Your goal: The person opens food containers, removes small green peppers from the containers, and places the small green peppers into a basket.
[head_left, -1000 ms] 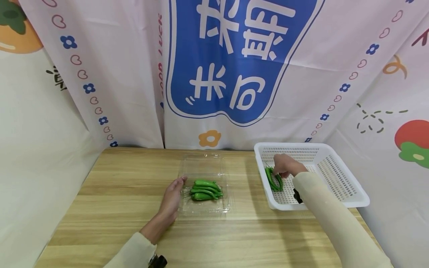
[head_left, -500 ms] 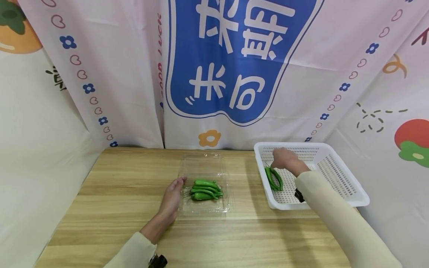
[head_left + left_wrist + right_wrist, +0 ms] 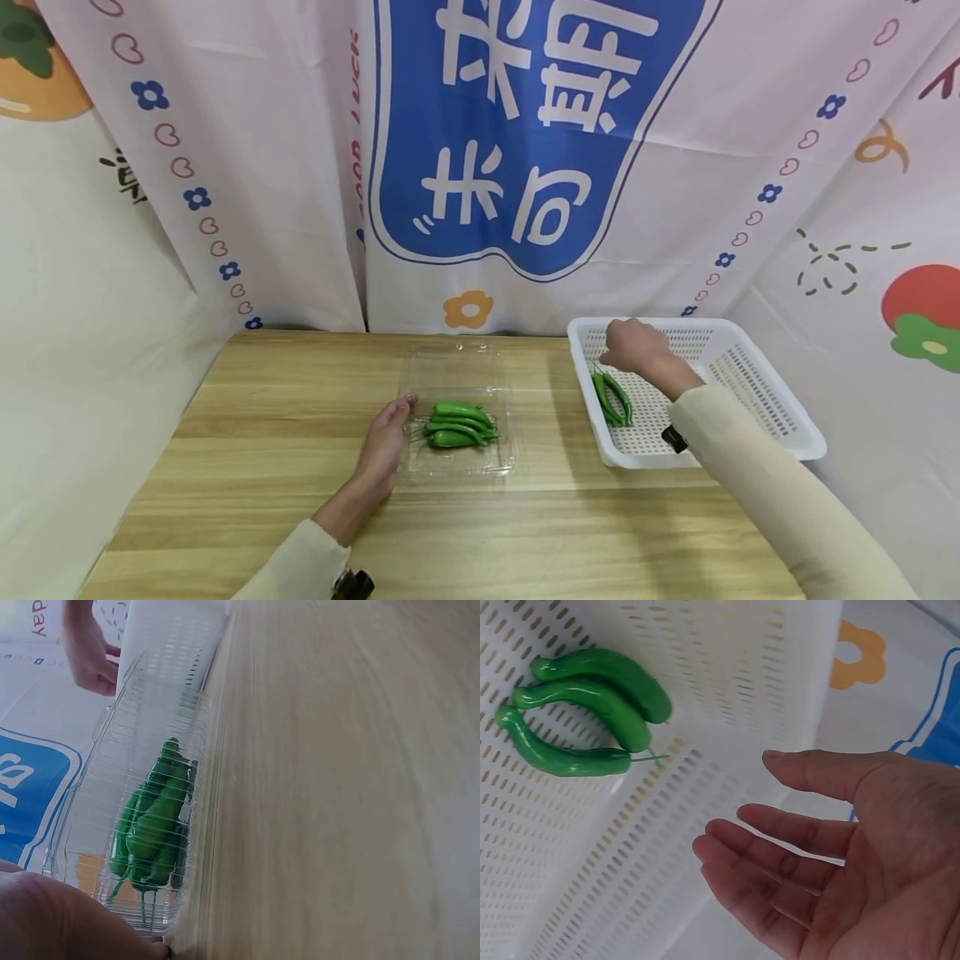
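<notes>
My right hand [image 3: 855,855] hovers over the back left part of a white perforated basket [image 3: 783,396], fingers loosely bent and nothing between them. Three green chili peppers [image 3: 589,712] lie side by side inside the basket, apart from the fingertips. On the left, my left hand [image 3: 384,442] touches the left side of a clear plastic box [image 3: 453,367], its fingers fairly straight along that edge. The box stands with its lid folded back, and several more green peppers [image 3: 459,425] are bunched in it. In the left wrist view, part of that hand [image 3: 60,922] covers the box's near end.
Both containers stand on a wooden table [image 3: 540,533], the basket at the right edge. Printed cloth [image 3: 300,208] hangs behind and along both sides, close to the basket's back. A gap of bare wood separates box from basket.
My right hand has drawn back and up from the peppers in the basket, toward its rear wall. The left hand and the plastic box have stayed put.
</notes>
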The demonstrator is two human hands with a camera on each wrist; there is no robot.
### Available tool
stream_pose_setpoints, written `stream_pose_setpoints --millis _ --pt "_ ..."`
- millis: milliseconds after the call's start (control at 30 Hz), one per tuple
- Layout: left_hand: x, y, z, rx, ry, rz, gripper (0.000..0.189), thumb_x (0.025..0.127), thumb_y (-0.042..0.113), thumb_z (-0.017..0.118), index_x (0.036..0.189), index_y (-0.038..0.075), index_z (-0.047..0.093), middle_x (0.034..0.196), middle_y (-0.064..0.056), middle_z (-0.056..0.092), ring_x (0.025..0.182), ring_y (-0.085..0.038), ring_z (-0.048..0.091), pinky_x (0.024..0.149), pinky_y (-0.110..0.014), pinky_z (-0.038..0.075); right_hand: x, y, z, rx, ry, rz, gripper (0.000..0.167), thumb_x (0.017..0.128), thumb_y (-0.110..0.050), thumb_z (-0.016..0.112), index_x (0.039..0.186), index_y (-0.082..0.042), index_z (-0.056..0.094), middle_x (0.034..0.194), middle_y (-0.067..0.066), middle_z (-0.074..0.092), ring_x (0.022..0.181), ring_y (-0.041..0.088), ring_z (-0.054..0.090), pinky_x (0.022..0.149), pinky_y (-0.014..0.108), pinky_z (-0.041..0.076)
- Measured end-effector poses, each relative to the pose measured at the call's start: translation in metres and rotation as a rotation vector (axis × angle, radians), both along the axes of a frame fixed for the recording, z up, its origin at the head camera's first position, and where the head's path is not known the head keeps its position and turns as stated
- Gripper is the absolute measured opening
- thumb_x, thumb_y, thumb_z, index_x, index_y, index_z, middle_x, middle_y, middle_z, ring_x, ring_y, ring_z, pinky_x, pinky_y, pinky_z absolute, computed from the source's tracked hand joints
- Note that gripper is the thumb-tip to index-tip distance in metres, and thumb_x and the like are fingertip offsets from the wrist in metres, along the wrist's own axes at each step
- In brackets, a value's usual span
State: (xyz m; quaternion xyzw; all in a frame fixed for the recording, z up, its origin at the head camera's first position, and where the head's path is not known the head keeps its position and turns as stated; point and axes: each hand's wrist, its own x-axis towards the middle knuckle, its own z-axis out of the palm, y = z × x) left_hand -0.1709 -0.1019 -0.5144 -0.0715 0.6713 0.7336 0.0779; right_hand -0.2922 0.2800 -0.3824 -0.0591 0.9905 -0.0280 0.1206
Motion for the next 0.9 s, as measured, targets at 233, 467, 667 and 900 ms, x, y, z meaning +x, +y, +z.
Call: stream_pose_setpoints --millis 233,467,667,900 --pt "-0.001 0.000 -0.001 0.020 0.026 -0.002 0.052 0.118 0.022 0.026 0.160 -0.008 0.031 0.170 -0.026 0.026 0.161 -0.041 0.013 0.133 -0.056 0.010 0.010 -0.008 0.014 0.019 0.087 0.045 0.045 0.092 -0.023 0.076 0.064 -0.017 0.041 0.060 -0.003 0.037 0.058 0.019 0.041 0.049 0.034 0.033" --pt "-0.001 0.001 -0.001 0.021 0.010 -0.003 0.051 0.118 0.021 0.027 0.161 -0.007 0.031 0.170 -0.025 0.027 0.162 -0.040 0.014 0.133 -0.055 0.010 0.022 -0.021 0.027 0.054 0.202 0.087 0.025 0.092 -0.016 0.074 0.074 -0.010 0.056 0.066 0.003 0.051 0.061 0.022 0.048 0.047 0.037 0.039" --pt "-0.001 0.001 -0.002 0.020 0.016 0.002 0.052 0.118 0.022 0.026 0.160 -0.008 0.032 0.170 -0.026 0.026 0.161 -0.042 0.014 0.133 -0.056 0.011 0.033 -0.034 0.035 0.074 0.289 0.164 0.019 0.090 -0.012 0.072 0.076 -0.010 0.060 0.069 0.005 0.058 0.061 0.021 0.049 0.045 0.036 0.038" --pt "-0.001 0.001 -0.002 0.026 0.020 0.008 0.052 0.118 0.023 0.027 0.160 -0.008 0.031 0.170 -0.026 0.027 0.161 -0.042 0.014 0.133 -0.056 0.011 0.043 -0.051 0.042 0.071 0.297 0.205 0.011 0.092 -0.015 0.075 0.095 -0.005 0.072 0.087 0.009 0.071 0.070 0.024 0.062 0.053 0.045 0.055"
